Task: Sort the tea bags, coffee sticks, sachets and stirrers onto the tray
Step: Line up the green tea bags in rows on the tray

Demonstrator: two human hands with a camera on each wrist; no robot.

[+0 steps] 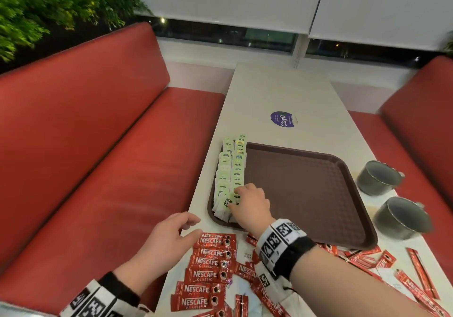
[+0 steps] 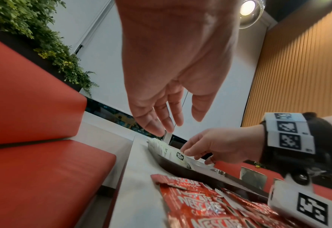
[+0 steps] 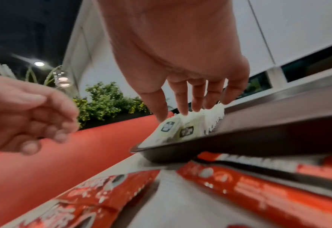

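Two rows of green and white tea bags (image 1: pixel 232 164) stand along the left side of the brown tray (image 1: pixel 306 189). My right hand (image 1: pixel 235 199) reaches across and rests its straight fingertips on the nearest tea bags (image 3: pixel 184 129), holding nothing; the right wrist view shows its fingertips (image 3: pixel 197 108) spread on their tops. My left hand (image 1: pixel 193 227) hovers at the table's left edge, just above the red Nescafe sachets (image 1: pixel 210 265), with fingers loosely curled and empty. Long red coffee sticks (image 1: pixel 416 282) lie scattered at the near right. A white sugar sachet (image 1: pixel 247 255) peeks out beside my right wrist.
Two grey metal cups (image 1: pixel 377 178) (image 1: pixel 402 218) stand right of the tray near the table edge. A purple round sticker (image 1: pixel 282 119) lies on the table beyond the tray. Red bench seats (image 1: pixel 98 169) flank the narrow table on both sides.
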